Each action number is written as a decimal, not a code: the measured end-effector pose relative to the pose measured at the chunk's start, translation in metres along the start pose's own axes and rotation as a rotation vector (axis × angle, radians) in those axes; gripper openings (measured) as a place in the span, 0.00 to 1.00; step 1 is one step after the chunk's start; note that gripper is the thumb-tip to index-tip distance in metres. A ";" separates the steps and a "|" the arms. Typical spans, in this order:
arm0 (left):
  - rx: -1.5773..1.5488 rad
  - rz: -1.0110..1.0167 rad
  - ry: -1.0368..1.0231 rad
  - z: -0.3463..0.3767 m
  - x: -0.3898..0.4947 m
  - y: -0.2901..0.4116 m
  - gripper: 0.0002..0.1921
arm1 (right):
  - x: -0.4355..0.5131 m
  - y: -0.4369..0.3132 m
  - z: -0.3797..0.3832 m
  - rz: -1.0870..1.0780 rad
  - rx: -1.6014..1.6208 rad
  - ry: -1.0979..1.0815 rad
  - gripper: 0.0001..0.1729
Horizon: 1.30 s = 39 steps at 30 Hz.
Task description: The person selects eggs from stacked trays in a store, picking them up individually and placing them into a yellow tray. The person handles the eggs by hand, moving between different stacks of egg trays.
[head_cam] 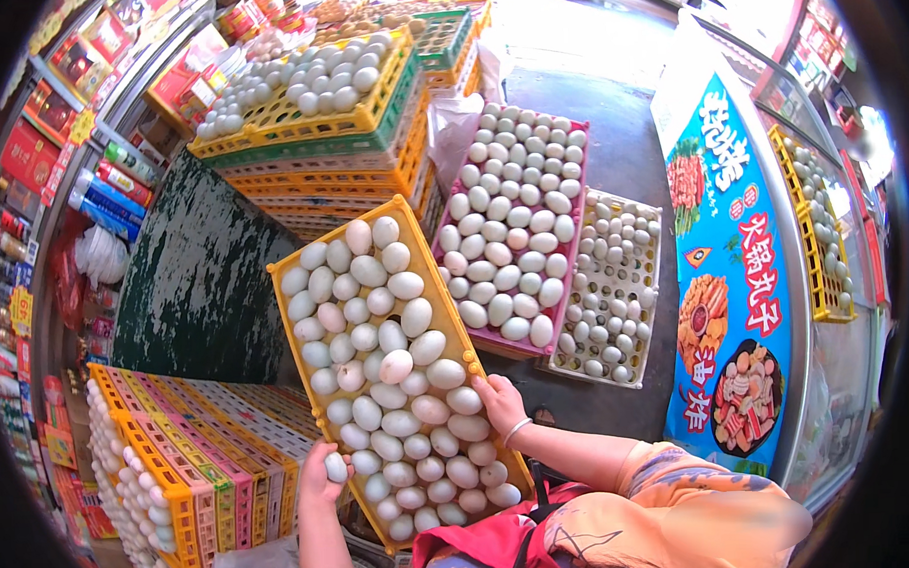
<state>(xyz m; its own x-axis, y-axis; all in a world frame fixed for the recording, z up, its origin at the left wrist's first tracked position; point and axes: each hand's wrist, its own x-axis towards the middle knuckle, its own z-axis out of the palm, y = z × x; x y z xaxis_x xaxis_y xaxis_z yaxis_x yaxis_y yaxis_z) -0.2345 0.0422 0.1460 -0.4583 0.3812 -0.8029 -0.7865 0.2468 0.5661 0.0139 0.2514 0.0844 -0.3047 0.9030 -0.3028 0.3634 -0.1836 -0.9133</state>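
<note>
A yellow plastic egg tray (449,314), filled with pale blue-green and whitish eggs, is tilted before me. My right hand (501,402) grips its right edge, thumb on the rim and the other fingers hidden beneath. At the tray's lower left edge, my left hand (324,472) has its fingers curled around one pale egg (336,468). A dark gap shows among the eggs near the tray's middle. Beyond the tray, a pink tray (586,140) full of similar eggs overlaps a white tray (623,385) that is partly filled.
Stacked trays (397,154) with eggs on top stand ahead. At lower left is another stack of trays (239,472). Shelves of packaged goods (29,254) line the left side. A blue food banner (732,289) fronts a glass case at right, near a yellow tray (835,312).
</note>
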 end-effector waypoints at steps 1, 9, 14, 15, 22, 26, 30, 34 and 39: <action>0.012 0.013 -0.018 0.011 -0.003 -0.001 0.11 | 0.000 0.002 -0.011 -0.020 0.021 0.012 0.23; 0.130 -0.049 -0.156 0.106 0.005 0.011 0.11 | 0.014 0.012 -0.086 -0.064 0.158 0.184 0.22; 0.236 -0.066 -0.225 0.179 0.034 0.039 0.09 | 0.044 0.014 -0.109 -0.047 0.197 0.364 0.22; 0.259 -0.097 -0.240 0.195 0.041 0.045 0.09 | 0.052 0.015 -0.112 -0.069 0.205 0.414 0.21; 0.377 -0.155 -0.372 0.310 0.101 0.102 0.10 | 0.137 -0.006 -0.127 -0.030 0.214 0.612 0.21; 0.475 -0.151 -0.397 0.372 0.137 0.139 0.11 | 0.189 -0.029 -0.137 0.054 0.171 0.638 0.23; 0.520 -0.198 -0.398 0.418 0.170 0.159 0.10 | 0.229 -0.040 -0.145 0.140 0.158 0.627 0.24; 0.531 -0.233 -0.394 0.451 0.196 0.166 0.10 | 0.257 -0.037 -0.145 0.167 0.128 0.701 0.25; 0.557 -0.266 -0.395 0.463 0.214 0.168 0.10 | 0.274 -0.026 -0.142 0.203 0.139 0.704 0.25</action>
<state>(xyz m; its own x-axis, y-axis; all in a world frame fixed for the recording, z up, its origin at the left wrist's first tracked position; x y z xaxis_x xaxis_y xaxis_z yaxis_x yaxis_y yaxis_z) -0.2724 0.5776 0.1557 -0.0150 0.5117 -0.8590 -0.4749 0.7524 0.4565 0.0460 0.5584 0.0639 0.4097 0.8726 -0.2659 0.2232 -0.3785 -0.8983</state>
